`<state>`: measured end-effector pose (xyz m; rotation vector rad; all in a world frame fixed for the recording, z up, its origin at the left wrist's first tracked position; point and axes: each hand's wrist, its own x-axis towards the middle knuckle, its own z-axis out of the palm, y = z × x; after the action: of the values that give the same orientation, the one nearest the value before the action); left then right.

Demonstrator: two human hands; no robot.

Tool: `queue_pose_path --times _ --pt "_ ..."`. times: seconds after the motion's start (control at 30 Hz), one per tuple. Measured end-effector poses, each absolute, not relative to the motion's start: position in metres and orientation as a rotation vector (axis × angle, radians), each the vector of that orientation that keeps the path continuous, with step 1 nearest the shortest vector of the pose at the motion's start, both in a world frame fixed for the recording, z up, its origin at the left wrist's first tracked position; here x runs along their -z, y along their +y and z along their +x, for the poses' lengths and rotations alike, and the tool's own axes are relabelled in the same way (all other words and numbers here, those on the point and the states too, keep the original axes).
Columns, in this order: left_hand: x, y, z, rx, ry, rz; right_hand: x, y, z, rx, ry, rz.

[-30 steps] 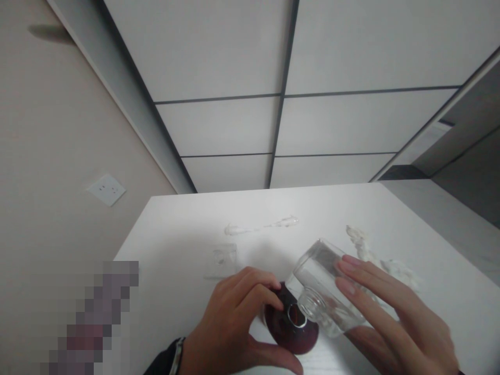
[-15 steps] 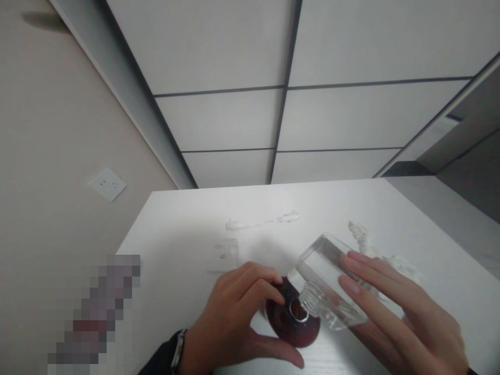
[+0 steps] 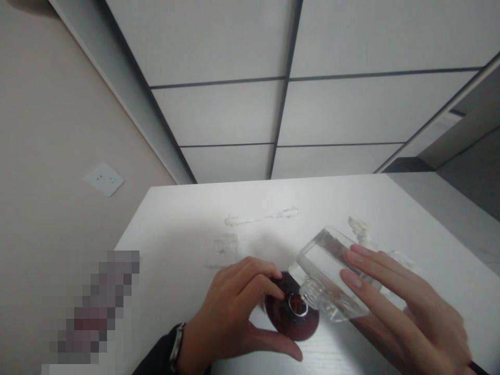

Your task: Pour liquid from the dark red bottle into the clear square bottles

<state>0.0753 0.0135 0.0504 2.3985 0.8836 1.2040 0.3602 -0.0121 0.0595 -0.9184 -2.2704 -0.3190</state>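
Observation:
A round dark red bottle (image 3: 291, 317) with a metal-ringed neck stands on the white table (image 3: 187, 229). My left hand (image 3: 230, 317) grips its left side, fingers curled over the top and thumb along the front. My right hand (image 3: 394, 307) holds a clear glass bottle (image 3: 330, 276) tilted on its side, its open mouth down at the red bottle's neck. The fingers of that hand lie straight along the glass.
A thin clear plastic dropper (image 3: 261, 217) and a small clear bag (image 3: 222, 250) lie further back on the table. Crumpled white wrapping (image 3: 361, 229) sits behind the glass bottle. A wall socket (image 3: 103, 178) is on the beige wall at left.
The clear bottle has tipped a little further and its mouth has stayed at the red bottle's neck. The view has shifted slightly downward; both hands keep their grips.

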Motion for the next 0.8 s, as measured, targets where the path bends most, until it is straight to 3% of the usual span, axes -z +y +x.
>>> queue_pose_path --times 0.8 --pt "-0.051 0.014 0.076 -1.230 0.877 2.394 -0.060 -0.007 0.346 0.431 -2.156 -0.893"
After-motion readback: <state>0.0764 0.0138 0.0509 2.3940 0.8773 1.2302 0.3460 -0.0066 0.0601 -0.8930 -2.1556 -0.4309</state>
